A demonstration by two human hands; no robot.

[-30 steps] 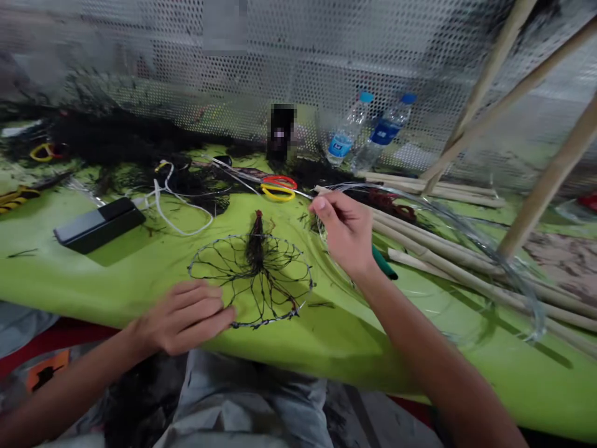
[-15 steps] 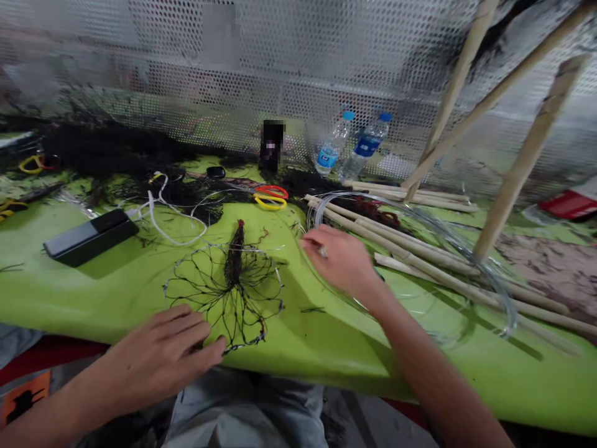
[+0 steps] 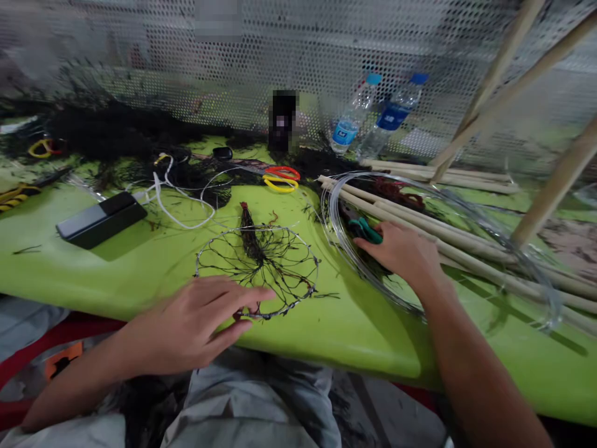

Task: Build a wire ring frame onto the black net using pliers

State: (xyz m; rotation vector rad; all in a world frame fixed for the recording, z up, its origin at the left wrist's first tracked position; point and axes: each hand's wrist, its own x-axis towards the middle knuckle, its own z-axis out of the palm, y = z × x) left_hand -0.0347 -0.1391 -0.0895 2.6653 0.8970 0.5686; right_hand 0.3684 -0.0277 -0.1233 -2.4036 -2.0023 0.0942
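Spanning the near rim of the netted ring (image 3: 261, 260) in the head view, the left hand (image 3: 200, 323) shows thumb and forefinger apart — whether its fingers grip, I cannot tell. The ring rests on the green table (image 3: 116, 274). The right hand (image 3: 405, 252) touches the pliers (image 3: 364, 229) beside the wire coil (image 3: 334, 214) — its hold is unclear.

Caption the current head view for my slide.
Left hand at a netted hoop's rim; right hand at green-handled pliers within a pale coil.
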